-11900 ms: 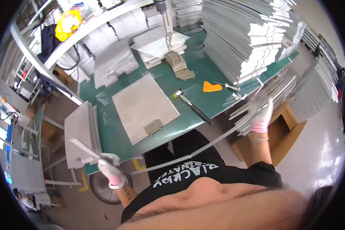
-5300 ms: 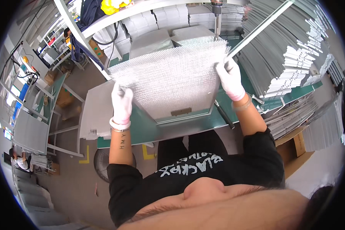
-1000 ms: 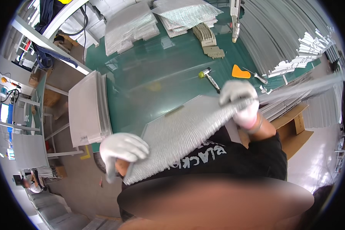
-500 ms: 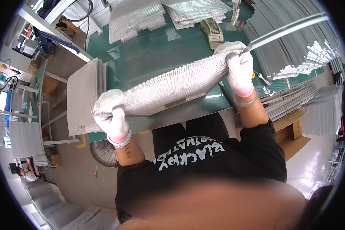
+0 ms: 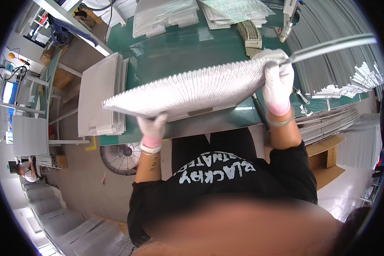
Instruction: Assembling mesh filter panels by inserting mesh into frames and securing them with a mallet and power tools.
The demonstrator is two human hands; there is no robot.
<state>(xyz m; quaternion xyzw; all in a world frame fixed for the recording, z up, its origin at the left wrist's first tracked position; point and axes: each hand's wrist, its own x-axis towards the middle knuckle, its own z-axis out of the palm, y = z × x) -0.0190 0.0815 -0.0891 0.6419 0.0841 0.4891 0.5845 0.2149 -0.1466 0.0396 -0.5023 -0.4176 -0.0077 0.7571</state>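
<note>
A wide panel of silvery-white pleated sheet is held up above the green bench, tilted, its far edge a row of fine folds. My right hand, in a white glove, is closed on its right end. From that hand a long pale strip runs out to the upper right; I cannot tell whether it is joined to the panel. My gloved left hand grips the panel's near lower edge, left of middle, with its fingertips partly hidden behind it.
Flat pale panels stand stacked on the bench's left side. Pleated sheets lie at the back, near a beige ribbed block. Long grey strips pile up at right. A screwdriver and an open cardboard box are on that side; a floor fan stands below left.
My left hand has moved from the panel's left corner inward along its near edge, leaving that corner free. My right hand keeps its hold. The view has shifted slightly.
</note>
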